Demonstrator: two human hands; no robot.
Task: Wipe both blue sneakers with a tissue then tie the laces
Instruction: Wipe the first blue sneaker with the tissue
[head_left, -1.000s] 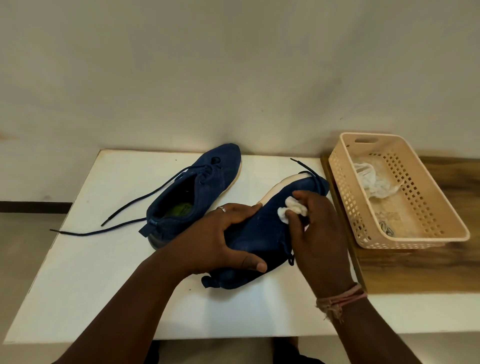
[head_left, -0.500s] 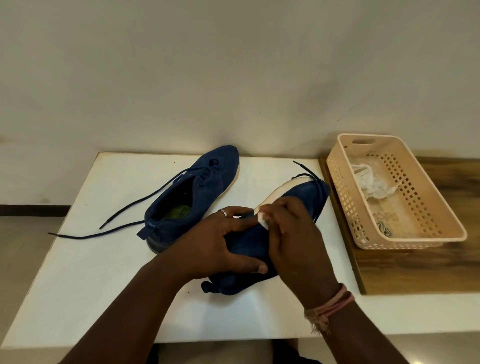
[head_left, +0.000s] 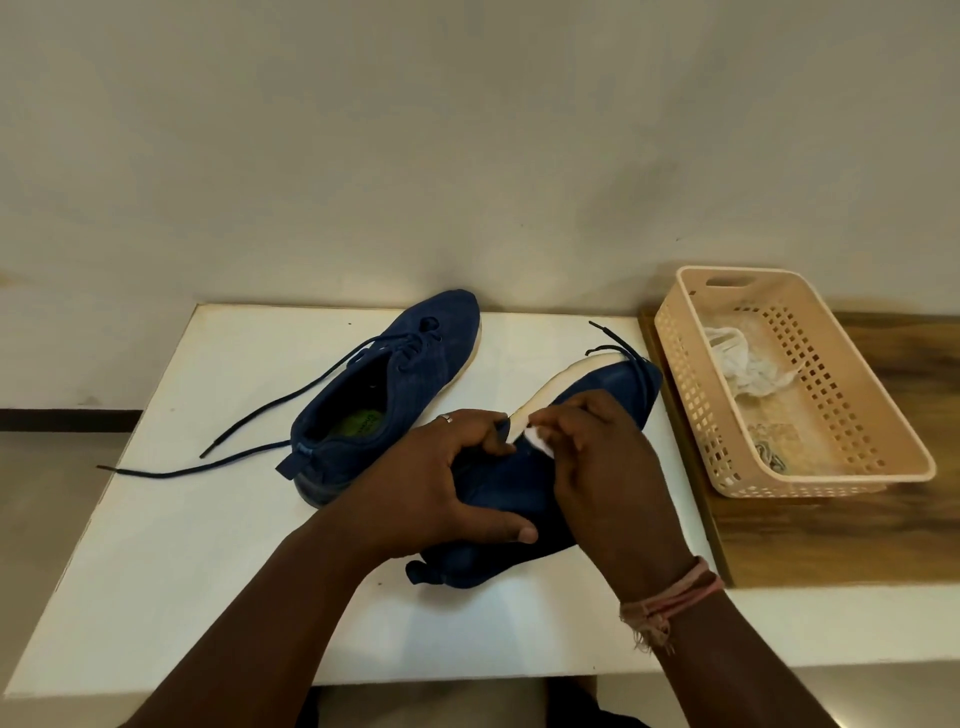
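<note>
Two blue sneakers are on the white table (head_left: 171, 571). The left sneaker (head_left: 395, 395) stands upright with its dark laces trailing loose to the left. The right sneaker (head_left: 597, 410) is tipped on its side, its white sole edge facing up and left. My left hand (head_left: 441, 488) grips this sneaker around its heel half, thumb underneath. My right hand (head_left: 602, 462) pinches a small white tissue (head_left: 537, 439) and presses it against the sneaker's side near the sole. Most of the tissue is hidden under my fingers.
A peach plastic basket (head_left: 841, 478) sits at the right on a wooden surface (head_left: 831, 540), holding crumpled white tissue (head_left: 748, 364) and a small dark item. The wall runs close behind the table. The left sneaker's lace reaches to the table's left edge.
My right hand has slid the tissue from the sneaker's toe side toward its middle, close to my left fingers. The left hand keeps its hold on the sneaker.
</note>
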